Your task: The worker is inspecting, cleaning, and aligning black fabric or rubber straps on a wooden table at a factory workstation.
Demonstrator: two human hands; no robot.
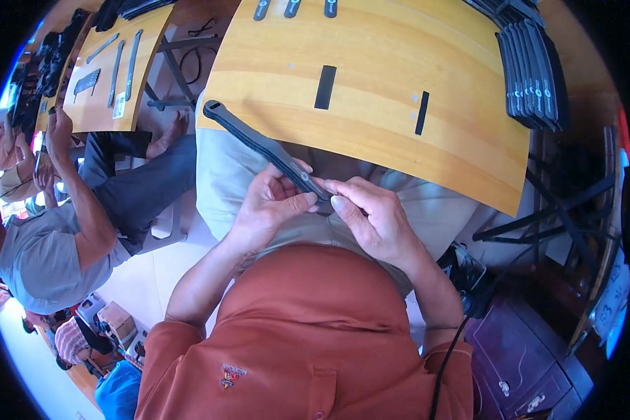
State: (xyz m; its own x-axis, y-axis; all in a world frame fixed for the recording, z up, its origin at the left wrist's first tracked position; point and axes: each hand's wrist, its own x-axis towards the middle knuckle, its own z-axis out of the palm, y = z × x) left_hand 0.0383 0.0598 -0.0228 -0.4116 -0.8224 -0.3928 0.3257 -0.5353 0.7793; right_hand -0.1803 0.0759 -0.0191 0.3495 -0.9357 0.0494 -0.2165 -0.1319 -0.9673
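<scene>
A long dark grey strap (259, 144), with a rounded slotted tip at its far left end, slants over the near edge of the wooden table (392, 49). My left hand (267, 204) is closed round its near part, thumb on top. At the strap's near end, my right hand (372, 215) pinches with thumb and index finger; the fingers partly hide that end. Two short black strips (325, 87) lie apart on the tabletop. Similar grey straps (530, 73) are lined up in a stack at the right edge, and several strap ends (292, 8) show at the far edge.
To the left, another person (56, 238) sits by a second wooden table (98, 84) with several grey straps on it. Black metal legs (539, 210) stand at the right. A purple cabinet (518, 350) is at lower right, and a black cable hangs by my right arm.
</scene>
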